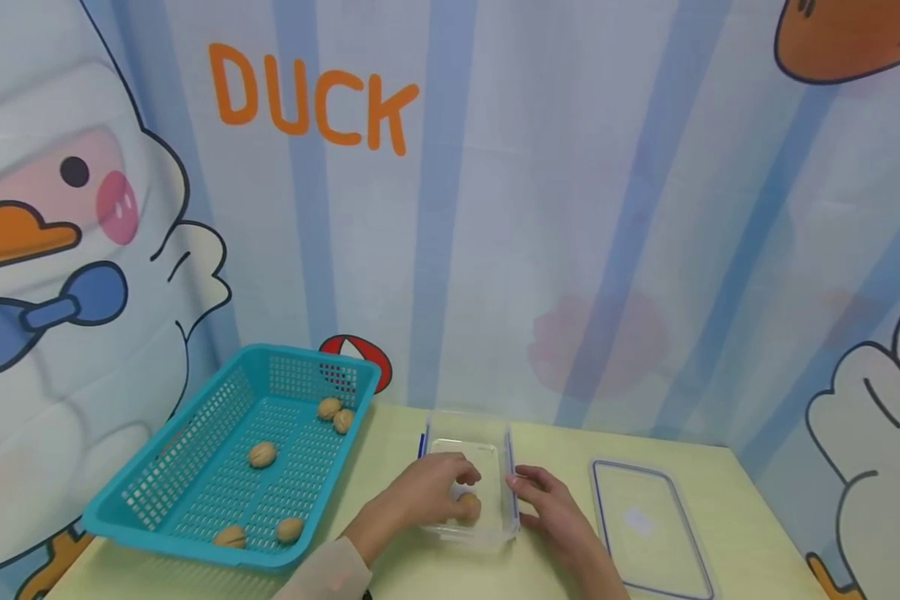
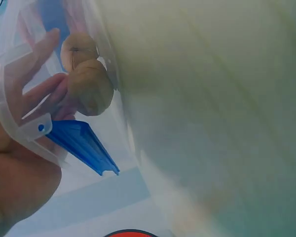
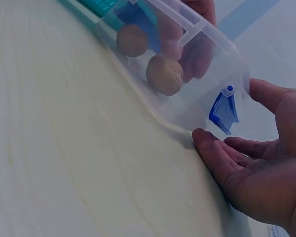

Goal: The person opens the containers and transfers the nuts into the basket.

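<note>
A clear plastic box (image 1: 512, 508) with blue side clips stands at the middle of the table, holding two walnuts (image 3: 164, 75) that show through its wall in both wrist views. My left hand (image 1: 438, 492) reaches down inside the box, its fingers loosely bent just above the walnuts and gripping neither. The fingertips of my right hand (image 1: 558, 512) touch the outside of the box's right wall. In the right wrist view, that hand's thumb lies by the rim, near a hanging blue clip (image 3: 224, 111). In the head view only one walnut (image 1: 468, 506) shows beside my left hand.
To the left, a turquoise perforated basket (image 1: 345, 454) contains several walnuts (image 1: 262, 454). A clear lid (image 1: 648, 550) with a blue seal lies flat right of the box. Behind the table (image 1: 555, 446) hangs a printed curtain (image 1: 495, 208).
</note>
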Tool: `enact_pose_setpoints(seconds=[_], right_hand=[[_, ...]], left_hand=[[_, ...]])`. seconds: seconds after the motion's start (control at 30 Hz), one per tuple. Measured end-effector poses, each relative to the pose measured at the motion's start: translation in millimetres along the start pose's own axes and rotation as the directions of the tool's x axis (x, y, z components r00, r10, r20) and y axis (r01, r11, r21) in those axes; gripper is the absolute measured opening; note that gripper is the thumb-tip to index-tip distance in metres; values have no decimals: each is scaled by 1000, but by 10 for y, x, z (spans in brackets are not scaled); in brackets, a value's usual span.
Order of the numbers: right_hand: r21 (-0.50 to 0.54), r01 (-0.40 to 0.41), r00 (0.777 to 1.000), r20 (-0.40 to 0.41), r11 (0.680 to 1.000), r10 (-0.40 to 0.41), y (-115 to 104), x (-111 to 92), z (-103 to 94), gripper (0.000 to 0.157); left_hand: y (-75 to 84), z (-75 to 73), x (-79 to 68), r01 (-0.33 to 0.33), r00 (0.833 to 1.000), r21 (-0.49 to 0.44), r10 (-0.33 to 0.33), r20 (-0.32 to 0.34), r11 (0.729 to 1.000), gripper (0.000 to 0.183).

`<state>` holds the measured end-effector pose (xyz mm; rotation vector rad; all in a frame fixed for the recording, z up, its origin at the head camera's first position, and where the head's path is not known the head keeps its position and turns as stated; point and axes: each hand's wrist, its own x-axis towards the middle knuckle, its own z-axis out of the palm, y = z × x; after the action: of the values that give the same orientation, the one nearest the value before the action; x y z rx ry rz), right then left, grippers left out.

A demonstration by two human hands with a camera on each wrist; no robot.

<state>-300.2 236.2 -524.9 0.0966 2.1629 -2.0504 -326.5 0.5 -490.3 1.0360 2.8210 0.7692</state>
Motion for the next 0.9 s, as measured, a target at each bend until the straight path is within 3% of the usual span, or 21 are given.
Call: enact_pose_setpoints(seconds=[0.23, 0.5, 0.9], right_hand=[[3, -6, 1000, -7, 1000, 6, 30, 9, -3, 64], [1, -4, 1000, -7, 1000, 4, 25, 31, -2, 65], [7, 1, 1000, -10, 1000, -1, 30, 31, 0, 65]], left_hand=[[77, -3, -13, -17, 1000, 155, 18, -7, 988, 23], [75, -4, 7, -42, 999, 211, 48, -21, 977, 24], [117, -32, 2, -30, 1000, 233, 30, 6, 972, 27]])
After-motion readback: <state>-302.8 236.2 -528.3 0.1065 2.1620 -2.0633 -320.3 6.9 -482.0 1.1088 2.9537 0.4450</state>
